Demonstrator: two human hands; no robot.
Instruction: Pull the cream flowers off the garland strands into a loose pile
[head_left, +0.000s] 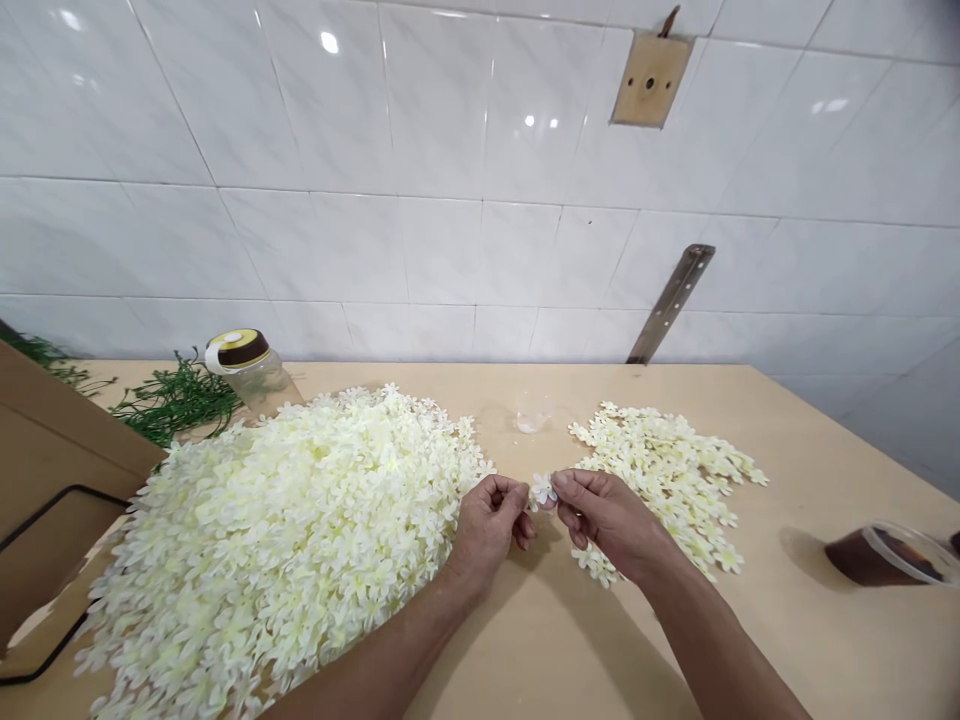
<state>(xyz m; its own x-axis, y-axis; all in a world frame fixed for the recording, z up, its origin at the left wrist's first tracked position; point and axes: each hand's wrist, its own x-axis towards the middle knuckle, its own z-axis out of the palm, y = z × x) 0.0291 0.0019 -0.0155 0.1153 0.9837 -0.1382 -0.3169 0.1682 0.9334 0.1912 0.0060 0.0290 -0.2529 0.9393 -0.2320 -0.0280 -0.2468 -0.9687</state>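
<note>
Between my two hands, above the table, is a small white artificial flower (pixel 543 488). My left hand (pixel 491 515) pinches at its left side, fingers closed. My right hand (pixel 600 505) holds its right edge between thumb and forefinger, with the other fingers curled. A big heap of cream-white artificial flowers (pixel 315 530) spreads left of my left hand. Beyond my right hand lies a smaller, flatter pile of the same flowers (pixel 675 470). A small clear dish (pixel 532 415) sits on the table behind my hands, its contents hard to make out.
A clear bottle (pixel 259 375) with a brown and yellow lid leans behind the big heap, beside green artificial stems (pixel 180 398). At far left stands a brown board (pixel 60 430). A cup of dark drink (pixel 889 553) is at the right. A metal strip (pixel 673 300) rests against the tiled wall.
</note>
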